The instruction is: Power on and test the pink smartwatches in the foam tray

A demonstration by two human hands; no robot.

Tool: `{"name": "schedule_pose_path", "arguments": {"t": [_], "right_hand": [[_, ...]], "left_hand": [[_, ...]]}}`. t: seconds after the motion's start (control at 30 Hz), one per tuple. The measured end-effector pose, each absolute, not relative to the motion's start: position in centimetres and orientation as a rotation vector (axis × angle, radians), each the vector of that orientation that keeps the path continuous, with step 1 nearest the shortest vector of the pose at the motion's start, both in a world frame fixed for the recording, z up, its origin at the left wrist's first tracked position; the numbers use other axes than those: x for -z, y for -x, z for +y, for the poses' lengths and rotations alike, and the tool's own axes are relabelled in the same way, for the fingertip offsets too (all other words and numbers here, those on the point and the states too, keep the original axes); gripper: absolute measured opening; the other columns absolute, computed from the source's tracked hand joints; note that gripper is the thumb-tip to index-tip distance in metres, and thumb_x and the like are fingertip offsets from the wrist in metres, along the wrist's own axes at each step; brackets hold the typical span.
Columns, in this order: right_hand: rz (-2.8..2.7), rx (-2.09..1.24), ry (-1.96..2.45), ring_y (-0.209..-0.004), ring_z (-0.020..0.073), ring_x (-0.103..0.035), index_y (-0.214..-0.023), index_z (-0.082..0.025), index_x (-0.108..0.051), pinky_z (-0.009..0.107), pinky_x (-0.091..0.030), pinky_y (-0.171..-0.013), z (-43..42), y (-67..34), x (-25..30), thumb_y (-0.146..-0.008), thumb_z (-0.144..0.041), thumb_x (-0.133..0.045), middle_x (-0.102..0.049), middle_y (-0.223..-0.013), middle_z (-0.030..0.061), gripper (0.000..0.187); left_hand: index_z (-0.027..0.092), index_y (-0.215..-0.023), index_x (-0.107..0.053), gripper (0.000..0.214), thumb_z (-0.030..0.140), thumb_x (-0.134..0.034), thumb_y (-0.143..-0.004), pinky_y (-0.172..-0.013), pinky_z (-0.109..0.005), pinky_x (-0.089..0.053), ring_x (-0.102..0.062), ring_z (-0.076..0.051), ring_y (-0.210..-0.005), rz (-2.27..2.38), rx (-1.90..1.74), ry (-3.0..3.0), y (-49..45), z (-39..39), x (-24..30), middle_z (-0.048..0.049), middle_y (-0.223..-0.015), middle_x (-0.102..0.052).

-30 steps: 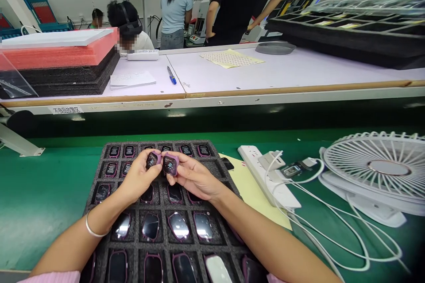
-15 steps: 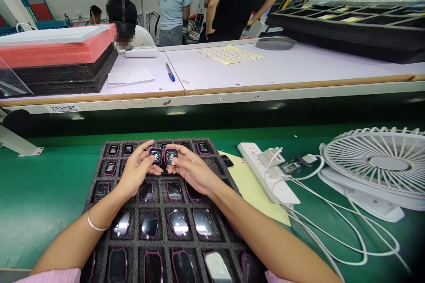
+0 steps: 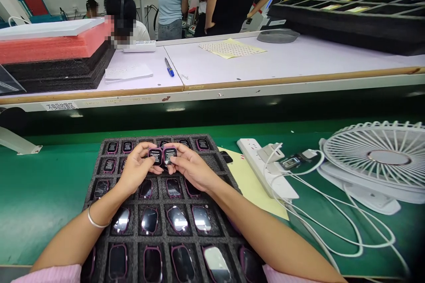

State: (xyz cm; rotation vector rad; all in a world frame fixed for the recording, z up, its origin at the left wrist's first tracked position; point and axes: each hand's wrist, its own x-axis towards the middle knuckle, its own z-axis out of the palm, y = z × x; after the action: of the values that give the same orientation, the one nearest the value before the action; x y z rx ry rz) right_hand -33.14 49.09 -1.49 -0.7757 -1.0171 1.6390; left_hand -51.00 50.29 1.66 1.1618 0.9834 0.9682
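Observation:
My left hand [image 3: 141,163] grips a smartwatch [image 3: 155,156] without a strap, its case purple, thumb on its lit screen. A second such smartwatch [image 3: 170,155] is between the thumb and fingers of my right hand [image 3: 189,166]. The two watches are held side by side, screens facing me, both with white text on black. Below them lies a dark grey foam tray [image 3: 133,216] with rows of square pockets. Most visible pockets hold a purple-edged watch; those in the far rows show lit text, while the nearer ones, such as this watch [image 3: 150,221], have dark or reflecting screens.
Right of the tray are a yellow sheet [image 3: 265,201], a white power strip [image 3: 262,166] with cables, and a white fan [image 3: 381,159]. A raised shelf [image 3: 212,68] behind carries foam stacks [image 3: 53,68], a pen [image 3: 169,67] and papers. Several people are beyond it.
Both watch screens have switched from a coloured picture to lines of white text. My hands stay nearly in place, and the view has tipped slightly.

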Motion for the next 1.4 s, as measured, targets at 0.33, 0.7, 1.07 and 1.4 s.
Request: {"name": "schedule_pose_path", "arguments": {"t": [0.33, 0.7, 1.07, 1.4], "right_hand": [[-1.048, -1.608, 0.791, -0.062, 0.0128, -0.057, -0.115, -0.021, -0.06, 0.03, -0.043, -0.063, 49.03, 33.18, 1.59, -0.082, -0.034, -0.074, -0.06, -0.081, -0.0011, 0.038], [-1.107, -1.571, 0.809, -0.063, 0.0132, -0.058, -0.113, -0.022, -0.059, 0.03, -0.043, -0.063, 48.87, 33.21, 1.13, -0.079, -0.025, -0.071, -0.061, -0.088, 0.0001, 0.037], [-1.121, -1.528, 0.797, -0.064, 0.0124, -0.058, -0.123, -0.025, -0.051, 0.03, -0.046, -0.065, 48.96, 33.08, 1.25, -0.076, -0.021, -0.072, -0.059, -0.091, -0.0014, 0.052], [-0.972, -1.602, 0.824, -0.054, 0.0118, -0.056, -0.103, -0.021, -0.06, 0.027, -0.042, -0.053, 49.14, 33.36, 1.32, -0.082, -0.045, -0.072, -0.058, -0.078, -0.0025, 0.034]], "left_hand": [[0.018, -0.105, -0.053, 0.035, 0.027, -0.067, -0.073, -0.057, -0.026, -0.061, -0.069, -0.012, -0.056, 0.965, -0.97, -1.178, 50.97, 50.23, -1.65, -0.0046, -0.107, -0.064], [0.018, -0.104, -0.054, 0.037, 0.03, -0.07, -0.074, -0.057, -0.025, -0.06, -0.069, -0.012, -0.057, 0.951, -0.974, -1.194, 51.0, 50.3, -1.46, -0.0046, -0.106, -0.063], [0.02, -0.112, -0.054, 0.046, 0.023, -0.073, -0.07, -0.067, -0.027, -0.061, -0.07, -0.012, -0.065, 0.913, -0.961, -1.146, 51.19, 50.37, -1.62, -0.0035, -0.107, -0.061], [0.019, -0.105, -0.055, 0.035, 0.04, -0.065, -0.079, -0.061, -0.028, -0.059, -0.07, -0.016, -0.059, 0.94, -0.916, -1.073, 51.21, 50.07, -2.01, 0.0019, -0.081, -0.062]]}}
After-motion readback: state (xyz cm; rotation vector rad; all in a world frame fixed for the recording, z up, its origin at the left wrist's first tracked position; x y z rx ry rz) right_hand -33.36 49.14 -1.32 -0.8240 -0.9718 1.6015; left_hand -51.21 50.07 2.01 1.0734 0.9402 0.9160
